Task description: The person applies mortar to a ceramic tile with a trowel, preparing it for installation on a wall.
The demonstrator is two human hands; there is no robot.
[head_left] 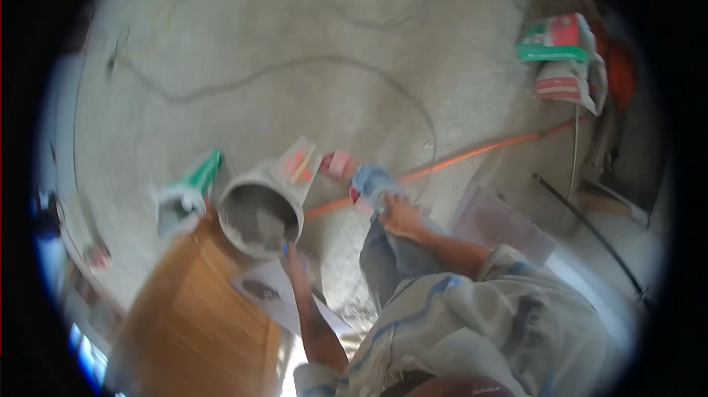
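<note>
A round bucket with grey material inside stands left of centre. At its near right rim is my left hand, closed on a tool with a blue handle; the tool's grey blade lies inside the bucket. My right hand rests by my knee, over the jeans, with its fingers blurred. Beneath my left arm lies a sheet of paper with a dark picture on it.
Left of the bucket is an opened green and white bag. A wooden panel is at lower left. An orange hose and a dark cable cross the floor. More bags stand at upper right, above a black rod.
</note>
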